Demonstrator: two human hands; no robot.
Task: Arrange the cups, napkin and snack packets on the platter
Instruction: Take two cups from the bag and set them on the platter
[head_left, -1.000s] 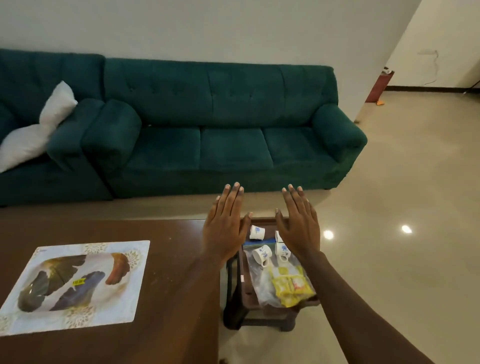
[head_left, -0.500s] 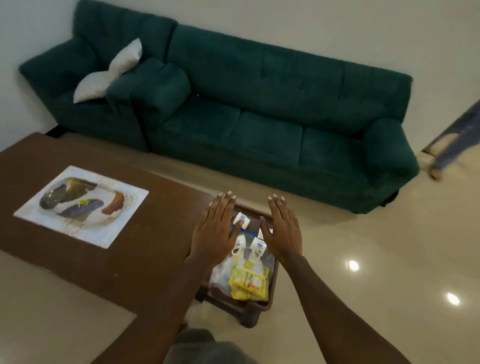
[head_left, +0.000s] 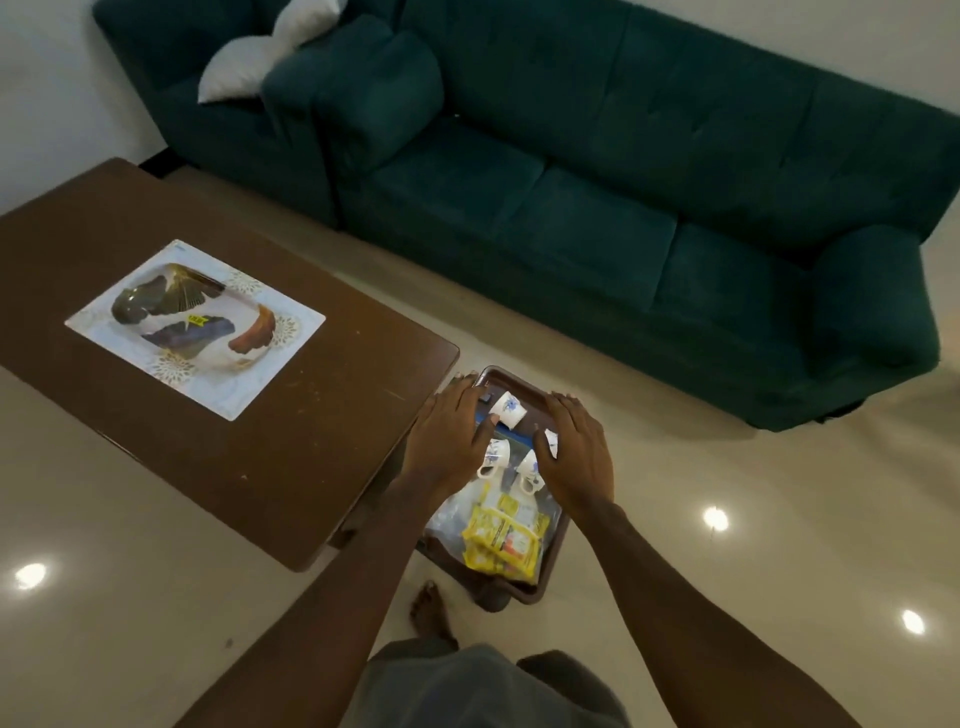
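Head view: hands (head_left: 511, 447) flat, empty, over cups (head_left: 508, 409); platter (head_left: 98, 322) clear of table edge.

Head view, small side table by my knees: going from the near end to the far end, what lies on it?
Yellow snack packets → two white cups lying on their sides → one more white cup with a blue flower near the side table's far rim.

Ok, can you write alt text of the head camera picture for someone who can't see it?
Two open hands, left hand and right hand, hover over white cups and yellow snack packets on a small brown stool, beside a brown table holding a patterned platter.
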